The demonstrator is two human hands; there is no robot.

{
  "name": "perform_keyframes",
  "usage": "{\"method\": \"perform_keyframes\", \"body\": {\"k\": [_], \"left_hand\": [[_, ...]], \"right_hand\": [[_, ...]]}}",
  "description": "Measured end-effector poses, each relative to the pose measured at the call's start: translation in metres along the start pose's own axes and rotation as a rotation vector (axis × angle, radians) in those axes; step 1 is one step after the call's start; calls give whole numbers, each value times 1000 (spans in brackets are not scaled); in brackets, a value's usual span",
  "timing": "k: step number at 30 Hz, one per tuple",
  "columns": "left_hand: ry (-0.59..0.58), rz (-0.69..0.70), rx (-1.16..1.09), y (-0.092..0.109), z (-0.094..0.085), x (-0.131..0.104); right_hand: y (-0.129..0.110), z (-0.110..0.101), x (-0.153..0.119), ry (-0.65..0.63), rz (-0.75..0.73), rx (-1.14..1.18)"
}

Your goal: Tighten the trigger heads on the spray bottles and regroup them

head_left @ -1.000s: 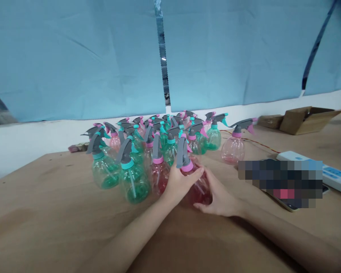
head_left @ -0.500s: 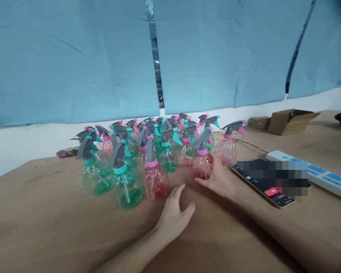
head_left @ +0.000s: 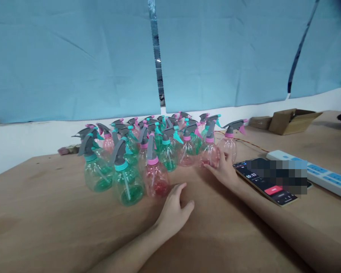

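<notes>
My right hand (head_left: 224, 171) is wrapped round the lower body of a pink spray bottle (head_left: 209, 153), which stands upright with a grey trigger head and pink collar. Thumb and fingers lie on either side of it. My left hand (head_left: 176, 208) rests low over the table with fingers and thumb apart, holding nothing. Just beyond its fingertips is another pink spray bottle (head_left: 157, 181). To the left of that stand a green spray bottle (head_left: 127, 185) and a second green one (head_left: 98, 174). A clear pink bottle (head_left: 227, 146) stands just behind my right hand.
Several more pink and green spray bottles (head_left: 167, 155) crowd together toward the back. On the right lie a phone (head_left: 268, 180) with a lit timer and a white power strip (head_left: 315, 174). An open cardboard box (head_left: 291, 122) sits at the back right, before a blue sheet (head_left: 201, 57).
My right hand has moved the pink spray bottle away from me and slightly right, closer to the others. The left hand has stayed almost in place.
</notes>
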State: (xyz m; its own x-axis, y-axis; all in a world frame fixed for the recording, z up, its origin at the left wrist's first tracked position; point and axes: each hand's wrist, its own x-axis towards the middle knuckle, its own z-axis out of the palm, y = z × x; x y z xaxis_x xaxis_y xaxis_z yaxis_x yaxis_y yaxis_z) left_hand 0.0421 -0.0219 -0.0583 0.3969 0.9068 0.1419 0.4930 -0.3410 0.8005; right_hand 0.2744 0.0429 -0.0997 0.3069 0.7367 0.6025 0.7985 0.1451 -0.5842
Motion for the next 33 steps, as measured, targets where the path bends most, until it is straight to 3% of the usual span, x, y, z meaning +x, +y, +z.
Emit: {"method": "perform_keyframes", "body": {"k": [11, 17, 22, 27, 33], "left_hand": [[-23, 24, 65, -1, -1, -2], [-192, 170, 306, -5, -3, -4], [-242, 208, 411, -3, -4, -5], [-311, 233, 504, -1, -8, -5], [-364, 309, 537, -5, -15, -3]], "right_hand": [[4, 1, 9, 41, 44, 105], [2, 2, 5, 10, 31, 166], [4, 6, 4, -33, 10, 203], [1, 4, 1, -133, -59, 182], [-30, -14, -12, -437, -318, 133]]}}
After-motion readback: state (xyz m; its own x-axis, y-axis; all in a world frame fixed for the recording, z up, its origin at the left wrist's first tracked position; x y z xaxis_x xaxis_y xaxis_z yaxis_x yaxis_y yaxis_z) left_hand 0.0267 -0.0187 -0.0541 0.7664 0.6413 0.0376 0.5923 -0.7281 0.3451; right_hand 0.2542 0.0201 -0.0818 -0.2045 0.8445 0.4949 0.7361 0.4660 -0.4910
